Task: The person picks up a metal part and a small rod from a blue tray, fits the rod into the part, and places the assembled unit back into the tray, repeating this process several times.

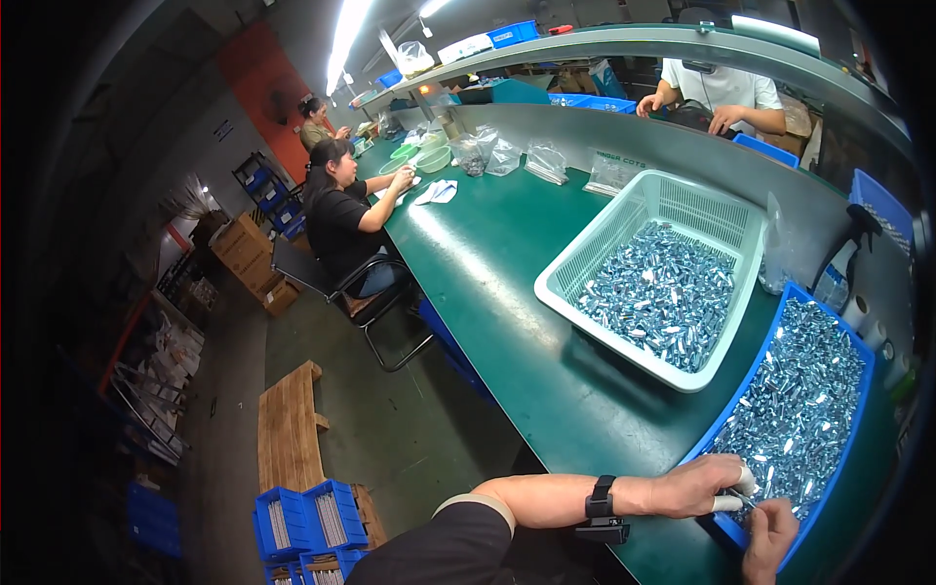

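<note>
My left hand (694, 487), with white finger covers on its thumb and a fingertip and a black band on the wrist, is closed at the near edge of the blue bin (704, 441). Its fingertips pinch a small metal part (745, 500). Right beside it, my right hand (770, 539) is also closed, its fingertips meeting the same spot; the part is too small to make out in detail. Many shiny small metal pieces (795, 405) fill the bin under and beyond my hands. Farther left stands a pale green plastic basket (624, 346) holding more such pieces.
Along the green table (487, 283) lie plastic bags (546, 163) and green bowls (432, 159). A seated co-worker (341, 210) is at its left side; another person (726, 97) works behind the divider. A spray bottle (837, 268) and rolls stand right of the bin. Blue crates (310, 517) sit on the floor.
</note>
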`<state>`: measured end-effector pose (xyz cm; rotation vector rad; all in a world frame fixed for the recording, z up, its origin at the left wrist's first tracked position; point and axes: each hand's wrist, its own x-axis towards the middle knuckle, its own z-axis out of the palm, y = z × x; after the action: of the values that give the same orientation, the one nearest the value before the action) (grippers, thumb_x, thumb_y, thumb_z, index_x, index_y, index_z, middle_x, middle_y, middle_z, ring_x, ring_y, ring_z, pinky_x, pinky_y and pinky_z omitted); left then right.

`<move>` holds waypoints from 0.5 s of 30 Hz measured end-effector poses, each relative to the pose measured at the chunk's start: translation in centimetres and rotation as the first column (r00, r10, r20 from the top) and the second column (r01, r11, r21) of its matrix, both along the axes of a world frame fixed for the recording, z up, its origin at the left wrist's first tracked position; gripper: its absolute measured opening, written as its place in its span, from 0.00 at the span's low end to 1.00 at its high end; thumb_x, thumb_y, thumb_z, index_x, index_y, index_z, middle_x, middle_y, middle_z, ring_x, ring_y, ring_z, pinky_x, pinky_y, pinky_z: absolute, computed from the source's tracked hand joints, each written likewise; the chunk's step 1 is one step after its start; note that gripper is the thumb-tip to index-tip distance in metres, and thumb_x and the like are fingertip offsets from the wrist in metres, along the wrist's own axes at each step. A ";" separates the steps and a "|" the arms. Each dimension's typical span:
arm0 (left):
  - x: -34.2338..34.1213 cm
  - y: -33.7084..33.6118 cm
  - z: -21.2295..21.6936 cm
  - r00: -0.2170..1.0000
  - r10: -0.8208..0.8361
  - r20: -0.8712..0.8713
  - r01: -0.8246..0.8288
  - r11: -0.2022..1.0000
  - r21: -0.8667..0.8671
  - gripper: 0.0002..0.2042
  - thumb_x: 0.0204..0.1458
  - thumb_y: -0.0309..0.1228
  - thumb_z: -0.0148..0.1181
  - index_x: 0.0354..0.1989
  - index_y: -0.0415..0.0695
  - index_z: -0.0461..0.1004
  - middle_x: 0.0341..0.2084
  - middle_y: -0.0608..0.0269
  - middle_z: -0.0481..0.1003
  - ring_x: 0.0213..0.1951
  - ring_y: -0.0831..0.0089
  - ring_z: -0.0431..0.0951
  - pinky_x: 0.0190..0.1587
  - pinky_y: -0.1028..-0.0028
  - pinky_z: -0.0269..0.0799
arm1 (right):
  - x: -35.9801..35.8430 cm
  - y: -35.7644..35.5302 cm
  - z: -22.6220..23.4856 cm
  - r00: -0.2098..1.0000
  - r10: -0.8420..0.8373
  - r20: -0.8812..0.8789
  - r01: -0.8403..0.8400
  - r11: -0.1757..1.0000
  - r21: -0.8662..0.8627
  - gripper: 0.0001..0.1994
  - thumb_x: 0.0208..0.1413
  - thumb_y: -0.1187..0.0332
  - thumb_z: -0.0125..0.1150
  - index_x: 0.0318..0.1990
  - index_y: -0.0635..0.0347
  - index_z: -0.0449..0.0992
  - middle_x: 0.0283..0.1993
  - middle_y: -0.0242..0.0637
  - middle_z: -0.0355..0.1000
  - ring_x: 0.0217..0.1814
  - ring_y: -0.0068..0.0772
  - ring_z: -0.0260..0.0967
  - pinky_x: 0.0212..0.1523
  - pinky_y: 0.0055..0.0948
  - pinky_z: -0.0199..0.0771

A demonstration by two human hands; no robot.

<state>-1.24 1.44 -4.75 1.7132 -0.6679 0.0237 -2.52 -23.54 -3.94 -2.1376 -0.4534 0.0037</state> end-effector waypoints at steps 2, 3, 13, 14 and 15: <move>0.0 0.0 0.1 1.000 -0.008 -0.023 0.008 1.000 0.012 0.11 0.55 0.25 0.67 0.44 0.40 0.76 0.33 0.57 0.74 0.37 0.58 0.75 0.41 0.62 0.71 | 0.0 0.1 0.2 1.000 0.000 0.010 0.000 1.000 -0.011 0.07 0.66 0.70 0.62 0.45 0.64 0.81 0.36 0.42 0.80 0.36 0.32 0.75 0.41 0.31 0.76; 0.0 0.0 -0.1 1.000 -0.007 -0.015 0.007 1.000 0.011 0.10 0.55 0.25 0.67 0.44 0.40 0.76 0.33 0.57 0.74 0.37 0.58 0.75 0.41 0.62 0.70 | 0.0 0.2 0.4 1.000 0.002 0.020 -0.001 1.000 -0.022 0.07 0.67 0.69 0.62 0.45 0.64 0.81 0.36 0.43 0.80 0.36 0.33 0.75 0.41 0.32 0.76; 0.1 0.0 -0.3 1.000 0.003 0.020 -0.003 1.000 0.011 0.09 0.56 0.26 0.67 0.44 0.41 0.75 0.33 0.57 0.74 0.38 0.56 0.75 0.42 0.61 0.71 | 0.1 0.0 0.9 0.998 0.066 0.020 -0.064 0.995 -0.083 0.08 0.68 0.69 0.59 0.43 0.64 0.82 0.34 0.46 0.78 0.34 0.40 0.74 0.39 0.35 0.74; 0.1 0.0 -0.2 1.000 0.003 0.020 -0.003 1.000 0.011 0.09 0.56 0.26 0.67 0.44 0.41 0.75 0.33 0.57 0.74 0.38 0.56 0.75 0.42 0.61 0.71 | 0.0 0.1 1.1 0.998 0.066 0.015 -0.065 0.994 -0.085 0.09 0.68 0.68 0.59 0.43 0.64 0.82 0.34 0.47 0.78 0.34 0.40 0.74 0.39 0.36 0.73; 0.1 0.1 -0.2 1.000 -0.001 0.009 0.000 1.000 0.021 0.09 0.56 0.25 0.66 0.44 0.41 0.75 0.33 0.57 0.74 0.39 0.56 0.75 0.42 0.61 0.71 | 0.0 0.2 1.2 0.998 0.066 0.011 -0.065 0.994 -0.087 0.09 0.68 0.68 0.59 0.42 0.64 0.81 0.34 0.47 0.78 0.33 0.40 0.74 0.38 0.36 0.73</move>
<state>-1.17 1.50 -4.91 1.7339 -0.6773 0.0243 -2.53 -23.34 -2.71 -2.2079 -0.5404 0.0465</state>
